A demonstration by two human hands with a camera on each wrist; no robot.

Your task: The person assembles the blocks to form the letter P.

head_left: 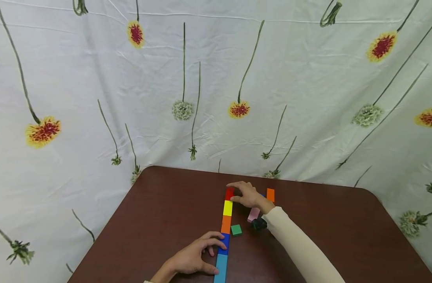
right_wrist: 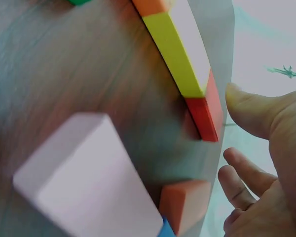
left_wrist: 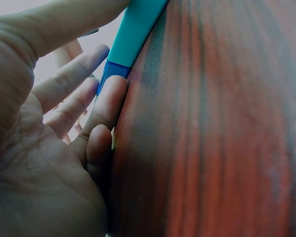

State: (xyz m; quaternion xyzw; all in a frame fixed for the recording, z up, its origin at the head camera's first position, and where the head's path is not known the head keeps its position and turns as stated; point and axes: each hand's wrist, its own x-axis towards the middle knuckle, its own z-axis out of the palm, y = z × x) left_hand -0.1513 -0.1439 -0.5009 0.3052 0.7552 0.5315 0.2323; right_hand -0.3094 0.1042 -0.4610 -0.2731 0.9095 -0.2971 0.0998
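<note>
A straight row of flat blocks runs away from me: light blue point(head_left: 221, 268), dark blue point(head_left: 223, 243), orange point(head_left: 226, 224), yellow point(head_left: 228, 208) and red point(head_left: 229, 193) at the far end. My left hand point(head_left: 196, 253) lies along the left side of the row, thumb at the light blue block and fingertips over the dark blue one. In the left wrist view its fingers are spread and loosely extended. At the far end my right hand point(head_left: 249, 195) reaches around the red block, index beyond it. The right wrist view shows its thumb point(right_wrist: 251, 111) beside that block.
A green block point(head_left: 236, 230) lies just right of the row. Under and beside the right forearm are a pink block point(head_left: 253, 215), a second orange block point(head_left: 270, 195) and part of a blue block point(right_wrist: 166, 229). A flower-patterned cloth point(head_left: 209, 86) hangs behind the brown table point(head_left: 159, 204).
</note>
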